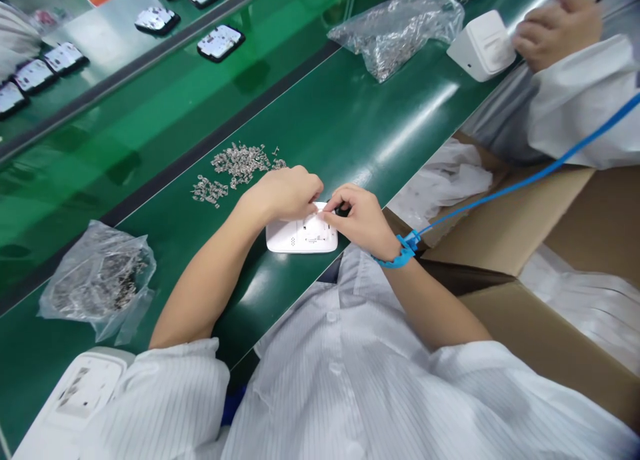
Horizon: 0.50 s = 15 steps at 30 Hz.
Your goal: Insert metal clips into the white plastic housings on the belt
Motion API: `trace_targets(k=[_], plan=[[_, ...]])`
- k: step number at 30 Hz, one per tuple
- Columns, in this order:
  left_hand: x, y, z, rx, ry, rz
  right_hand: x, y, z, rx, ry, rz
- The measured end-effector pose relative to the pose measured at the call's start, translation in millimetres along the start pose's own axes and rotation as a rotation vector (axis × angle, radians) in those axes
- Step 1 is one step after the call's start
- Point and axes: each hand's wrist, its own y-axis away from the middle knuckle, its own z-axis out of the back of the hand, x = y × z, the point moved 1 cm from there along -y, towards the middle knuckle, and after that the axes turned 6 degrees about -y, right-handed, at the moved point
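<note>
On the green bench in front of me lies a white plastic housing [281, 237] with a small slotted speaker patch and a recess. My left hand [294, 192] bends over its far left edge, fingers curled downward and their tips hidden. From the right, my right hand [356, 213] pinches thumb and forefinger together at the recess; whatever they hold is too small to make out. A blue wrist strap [397, 252] circles my right wrist. Just beyond my left hand, small metal clips [241, 163] lie in a loose pile.
A clear bag of metal parts [103, 273] lies at left, another bag [397, 30] farther up. Another white housing [85, 387] sits lower left. A co-worker's hand [563, 27] touches a white device [483, 45]. Cardboard boxes [545, 313] stand at right; a blue cord [530, 177] crosses above.
</note>
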Motion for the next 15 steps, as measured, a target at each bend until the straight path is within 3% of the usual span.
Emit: trace_targets(k=[5, 10, 15], plan=[[-4, 1, -11.4, -0.03, 0.039, 0.028, -3, 3, 1, -0.033, -0.001, 0.06], [-12, 15, -35.6, -0.233, 0.163, 0.141, -8, 23, -9, -0.142, 0.053, 0.322], [-13, 18, -45.3, -0.308, 0.207, 0.172, -12, 27, -14, -0.166, 0.087, 0.387]])
